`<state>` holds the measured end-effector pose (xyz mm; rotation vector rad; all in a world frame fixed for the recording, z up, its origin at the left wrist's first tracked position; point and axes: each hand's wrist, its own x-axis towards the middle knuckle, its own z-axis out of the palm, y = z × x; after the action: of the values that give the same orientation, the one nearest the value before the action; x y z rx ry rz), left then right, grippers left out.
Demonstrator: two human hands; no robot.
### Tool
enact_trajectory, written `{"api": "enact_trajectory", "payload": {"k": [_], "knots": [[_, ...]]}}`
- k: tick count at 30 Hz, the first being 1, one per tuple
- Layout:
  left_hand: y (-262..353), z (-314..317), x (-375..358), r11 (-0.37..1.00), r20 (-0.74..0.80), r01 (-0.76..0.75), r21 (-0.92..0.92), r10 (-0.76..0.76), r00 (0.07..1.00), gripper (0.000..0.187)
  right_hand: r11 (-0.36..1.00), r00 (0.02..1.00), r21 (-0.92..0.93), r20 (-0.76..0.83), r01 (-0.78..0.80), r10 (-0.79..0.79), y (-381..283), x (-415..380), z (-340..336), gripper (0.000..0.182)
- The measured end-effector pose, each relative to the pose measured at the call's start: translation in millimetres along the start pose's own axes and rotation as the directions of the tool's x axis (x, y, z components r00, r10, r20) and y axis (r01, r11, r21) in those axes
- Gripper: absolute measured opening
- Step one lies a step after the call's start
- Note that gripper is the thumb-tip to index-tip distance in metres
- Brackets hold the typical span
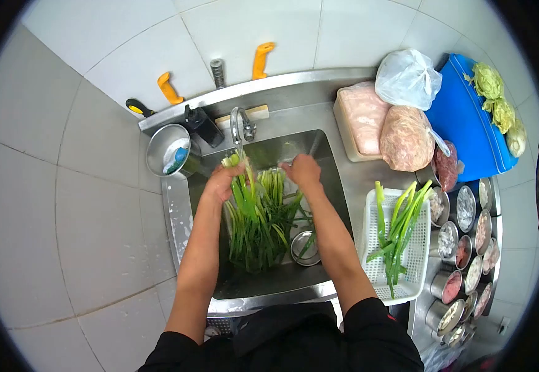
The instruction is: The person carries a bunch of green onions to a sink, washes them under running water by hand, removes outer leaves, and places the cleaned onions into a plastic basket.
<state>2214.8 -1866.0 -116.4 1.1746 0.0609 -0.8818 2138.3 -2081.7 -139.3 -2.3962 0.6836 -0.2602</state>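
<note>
My left hand (221, 183) is closed round several green onions (240, 192) beneath the running faucet (238, 124). Their pale root ends point up at the spout, and their green leaves hang down into the sink (331, 204). Over the sink's right half, my right hand (304, 171) is closed. A thin greyish shape rises beside its fingers, too blurred to name. A larger heap of green onions (254, 239) lies in the basin between my arms. Close to my right forearm, a small round metal bowl (306, 260) sits in the sink with a leaf across it.
A white perforated basket (415, 273) with washed green onions (401, 229) stands right of the sink. Behind it are bagged meat (407, 139), a blue container (461, 124) and several metal pots (446, 239). At left are a metal pot (158, 152) and a black bottle (204, 127).
</note>
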Motion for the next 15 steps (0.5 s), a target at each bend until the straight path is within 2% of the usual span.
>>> {"api": "enact_trajectory", "payload": {"k": [1,2,3,4,6,7,9,10,12,13,15], "knots": [[-2,1,2,1.0,0.005,0.007,0.001,-0.007,1.0,0.031,0.998,0.974,-0.01,0.221,0.056,-0.052,1,-9,1,0.029],[-4,3,7,0.999,-0.018,-0.041,-0.03,0.04,0.999,0.031,0.962,0.952,0.259,0.265,0.082,-0.153,-3,-14,12,0.03],[-5,5,11,0.994,-0.045,-0.089,-0.06,0.086,0.995,0.031,0.855,0.924,0.511,0.279,0.088,-0.262,-10,-18,23,0.031],[-7,6,14,0.995,-0.043,-0.085,-0.057,0.083,0.996,0.031,0.855,0.925,0.511,0.278,0.085,-0.258,-15,-23,32,0.031],[-6,9,21,0.979,-0.034,-0.202,0.025,0.203,0.979,0.028,0.585,0.925,0.804,0.299,-0.112,-0.233,-29,-29,45,0.02],[-5,12,22,0.98,-0.03,-0.198,0.031,0.199,0.98,0.028,0.58,0.928,0.807,0.295,-0.114,-0.229,-34,-27,49,0.02],[0,21,21,0.946,-0.149,-0.258,0.198,0.289,0.946,0.027,0.598,0.928,0.792,0.125,0.119,-0.35,-37,-19,55,0.015],[5,22,19,0.946,-0.149,-0.256,0.197,0.287,0.946,0.027,0.599,0.929,0.792,0.126,0.117,-0.348,-35,-17,55,0.015],[27,13,15,0.948,-0.322,-0.292,0.128,0.318,0.892,0.024,0.641,0.833,0.767,0.371,-0.026,-0.41,-31,-14,48,0.016],[42,6,10,0.935,-0.295,-0.351,0.052,0.35,0.889,0.024,0.64,0.836,0.768,0.369,-0.027,-0.407,-25,-16,44,0.016],[68,-23,4,0.928,-0.245,-0.372,0.027,0.367,0.898,0.028,0.689,0.806,0.724,0.39,0.031,-0.446,0,-19,44,0.016]]}}
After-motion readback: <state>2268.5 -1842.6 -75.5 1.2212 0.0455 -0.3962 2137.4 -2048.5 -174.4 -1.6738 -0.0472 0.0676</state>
